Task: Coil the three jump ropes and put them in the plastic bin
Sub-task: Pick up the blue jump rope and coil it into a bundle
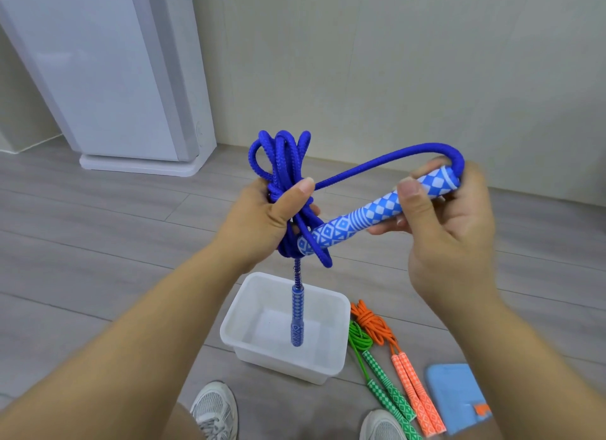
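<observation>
My left hand [262, 213] grips a bundle of looped blue jump rope [282, 164] at chest height. One blue patterned handle [297, 315] hangs straight down from the bundle, over the white plastic bin [337, 311]. My right hand [449, 216] pinches the other blue-and-white handle [360, 216], whose far end pokes through the bundle's lower loops. A single strand arcs from that handle's top back to my left thumb. The bin on the floor holds no ropes. A green jump rope [377, 367] and an orange jump rope [403, 370] lie coiled on the floor right of the bin.
A light blue pad [455, 393] with an orange tag lies on the wooden floor at the right. My two grey sneakers [214, 410] stand just below the bin. A white appliance [108, 79] stands against the wall at the back left.
</observation>
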### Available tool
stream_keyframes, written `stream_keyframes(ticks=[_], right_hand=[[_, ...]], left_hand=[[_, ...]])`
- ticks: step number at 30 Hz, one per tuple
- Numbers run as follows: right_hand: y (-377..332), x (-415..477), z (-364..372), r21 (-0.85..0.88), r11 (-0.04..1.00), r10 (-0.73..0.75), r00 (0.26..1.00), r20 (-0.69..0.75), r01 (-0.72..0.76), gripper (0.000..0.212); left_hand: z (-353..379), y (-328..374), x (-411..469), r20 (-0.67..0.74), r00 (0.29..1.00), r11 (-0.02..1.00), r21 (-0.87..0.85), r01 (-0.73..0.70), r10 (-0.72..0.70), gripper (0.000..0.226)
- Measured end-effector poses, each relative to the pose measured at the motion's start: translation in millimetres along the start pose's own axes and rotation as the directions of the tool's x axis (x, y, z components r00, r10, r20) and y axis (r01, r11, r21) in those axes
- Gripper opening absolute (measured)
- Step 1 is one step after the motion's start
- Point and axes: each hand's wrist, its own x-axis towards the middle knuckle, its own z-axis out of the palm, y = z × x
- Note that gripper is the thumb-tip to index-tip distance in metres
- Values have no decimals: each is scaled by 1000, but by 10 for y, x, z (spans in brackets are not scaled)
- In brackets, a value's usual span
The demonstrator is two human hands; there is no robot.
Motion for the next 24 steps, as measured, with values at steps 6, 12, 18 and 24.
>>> stream_keyframes(ticks=[6,12,18,24], right_hand=[[16,4,-4,10,1000,7,998,-61,-7,11],[39,111,-42,55,996,74,987,-139,-67,12],[41,61,0,-6,999,-39,999,-35,39,9],[101,37,31,35,999,-29,999,-17,30,11]], left_hand=[[-22,30,2,65,995,997,20,77,-78,42],[-1,83,4,135,984,993,40,110,-115,59],[-28,89,41,142,982,992,52,119,-125,55],[-34,77,34,138,976,984,-46,174,-166,51]])
